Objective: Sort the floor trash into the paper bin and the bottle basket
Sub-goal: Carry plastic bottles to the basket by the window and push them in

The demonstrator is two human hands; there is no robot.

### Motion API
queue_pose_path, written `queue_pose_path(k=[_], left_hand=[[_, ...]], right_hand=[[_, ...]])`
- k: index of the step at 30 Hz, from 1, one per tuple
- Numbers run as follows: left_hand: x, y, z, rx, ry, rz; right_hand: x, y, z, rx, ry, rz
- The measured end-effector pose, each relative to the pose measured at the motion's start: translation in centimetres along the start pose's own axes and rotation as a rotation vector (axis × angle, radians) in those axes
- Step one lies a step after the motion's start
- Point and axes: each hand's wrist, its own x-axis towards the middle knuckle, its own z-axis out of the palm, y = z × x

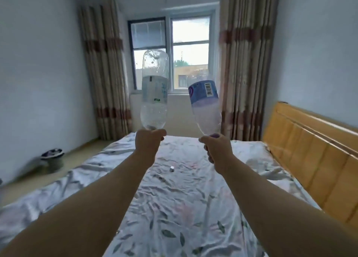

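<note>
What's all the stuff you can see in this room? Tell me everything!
pale-label bottle: 1, clear, held upside down in front of the window
blue-label bottle: 1, clear, held neck down, tilted, right of the other bottle
window: 1, white and dark frames, far wall
curtains: 2, beige with brown bands, one on each side of the window
bed sheet: 1, white with a leaf print, crumpled, below the arms
headboard: 1, yellow wood, right side
small object: 1, white, on the sheet, too small to identify
round thing: 1, dark, on the floor at left, blurred
left hand: 1, grips the pale-label bottle's neck
right hand: 1, grips the blue-label bottle's neck
</note>
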Motion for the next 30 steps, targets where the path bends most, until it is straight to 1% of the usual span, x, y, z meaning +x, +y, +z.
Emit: queue_pose_path(k=[1, 2, 5, 6, 9, 10, 12, 16, 18, 22, 25, 27, 30], left_hand=[[1.0, 0.4, -1.8, 0.009, 0.036, 0.001], [2.5, 1.1, -5.2, 0.028, 0.098, 0.018], [5.2, 1.9, -12.2, 0.1, 0.212, 0.081], [5.7, 2.0, -13.7, 0.121, 0.23, 0.074], [8.1, 1.9, -21.1, 0.165, 0.375, 0.086], [8.4, 2.0, -22.3, 0.181, 0.389, 0.087], [9.6, 1.7, -26.6, 0.23, 0.451, 0.08], [12.3, 0.5, -34.1, 0.271, 0.573, 0.044], [13.8, 0.0, -37.2, 0.288, 0.621, 0.028], [19.1, -0.7, -43.9, 0.276, 0.725, 0.015], [22.3, -1.3, -48.2, 0.257, 0.757, -0.034], [24.0, -2.2, -51.6, 0.265, 0.798, -0.047], [25.0, -3.8, -56.5, 0.291, 0.882, -0.117]], right_hand=[[0.2, -0.4, 2.1, 0.013, -0.019, -0.014], [0.3, -0.9, 6.1, 0.031, -0.073, -0.025], [0.1, -1.6, 14.7, 0.071, -0.19, -0.041], [0.1, -1.7, 16.7, 0.067, -0.202, -0.059], [-0.6, -1.2, 25.3, 0.048, -0.344, -0.077], [-0.5, -1.1, 26.8, 0.047, -0.358, -0.085], [-0.8, -0.2, 31.8, 0.057, -0.437, -0.078], [-1.0, 1.8, 40.5, 0.067, -0.556, -0.038], [-0.7, 2.6, 44.0, 0.064, -0.588, -0.032], [1.3, 3.6, 53.1, 0.072, -0.684, -0.024], [2.8, 4.4, 59.7, 0.068, -0.741, 0.0], [3.1, 5.6, 64.6, 0.061, -0.771, 0.01], [2.1, 7.7, 70.8, 0.027, -0.827, 0.021]])
